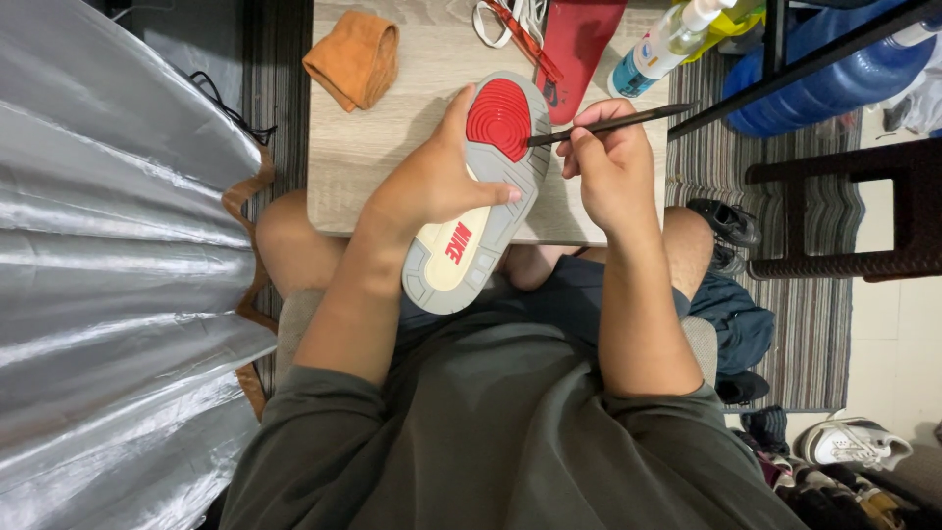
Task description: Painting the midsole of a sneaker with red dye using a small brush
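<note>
My left hand (432, 182) grips a sneaker (478, 196) held sole up over the near edge of a small wooden table (422, 79). The sole is grey and cream with a red patch at the toe. My right hand (608, 162) holds a thin dark pick tool (613, 123) like a pencil. Its tip rests at the right edge of the red toe patch. Both forearms reach out from my lap.
On the table lie a folded orange cloth (355, 56), a red insole (579, 39), white laces (505, 20) and a spray bottle (662, 44). A silver sheet (108, 265) covers the left. A dark wooden stool (844, 211), blue water jug (834, 83) and shoes (849, 442) sit on the right.
</note>
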